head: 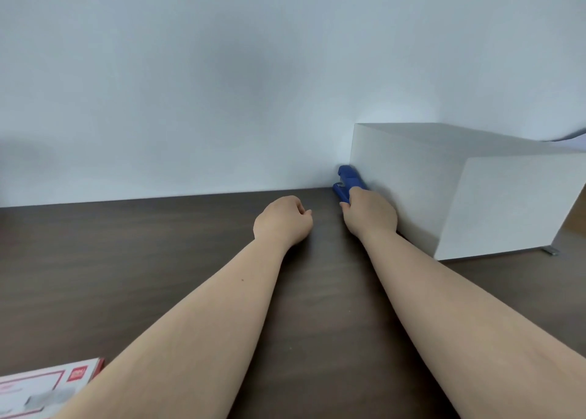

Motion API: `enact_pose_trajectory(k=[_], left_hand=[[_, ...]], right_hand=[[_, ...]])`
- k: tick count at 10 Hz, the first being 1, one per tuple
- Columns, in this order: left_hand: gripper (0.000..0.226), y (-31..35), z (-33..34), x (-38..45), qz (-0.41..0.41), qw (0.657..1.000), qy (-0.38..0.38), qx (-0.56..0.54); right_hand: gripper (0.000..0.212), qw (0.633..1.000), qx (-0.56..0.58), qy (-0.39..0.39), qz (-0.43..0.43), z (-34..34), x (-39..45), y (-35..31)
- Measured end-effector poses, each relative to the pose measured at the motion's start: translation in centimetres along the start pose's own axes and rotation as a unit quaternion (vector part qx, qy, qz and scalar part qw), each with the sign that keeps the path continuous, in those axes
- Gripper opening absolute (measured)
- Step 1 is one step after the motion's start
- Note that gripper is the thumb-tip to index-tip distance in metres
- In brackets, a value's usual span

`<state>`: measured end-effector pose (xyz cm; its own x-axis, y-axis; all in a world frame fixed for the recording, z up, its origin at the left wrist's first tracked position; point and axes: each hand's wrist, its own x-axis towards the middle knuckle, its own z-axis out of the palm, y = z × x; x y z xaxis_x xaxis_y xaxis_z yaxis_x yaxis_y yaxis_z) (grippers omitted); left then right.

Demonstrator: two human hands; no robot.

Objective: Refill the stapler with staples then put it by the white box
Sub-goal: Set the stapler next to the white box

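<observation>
A blue stapler (346, 182) lies on the dark wooden table (158, 260) at the far edge, right against the left side of the white box (459, 190). My right hand (369, 212) is closed around its near end, so only the far half shows. My left hand (282, 219) rests on the table just to the left, fingers curled in a loose fist with nothing in it. A white and red staple box (47, 387) lies at the near left corner, partly behind my left forearm.
A pale wall (222, 86) rises directly behind the table's far edge. The white box fills the right rear of the table, and a small metal foot (551, 251) shows at its near right corner.
</observation>
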<state>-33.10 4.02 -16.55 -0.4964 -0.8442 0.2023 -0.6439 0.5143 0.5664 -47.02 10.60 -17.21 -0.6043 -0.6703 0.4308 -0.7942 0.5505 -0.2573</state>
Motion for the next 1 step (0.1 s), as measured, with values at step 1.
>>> enact_pose_trajectory(k=[1], left_hand=[[0.021,0.13,-0.1,-0.19,0.011,1.0,0.004,-0.002]], right_hand=[[0.026,1.0,-0.001,-0.015,-0.002,-0.36,-0.74,-0.05]])
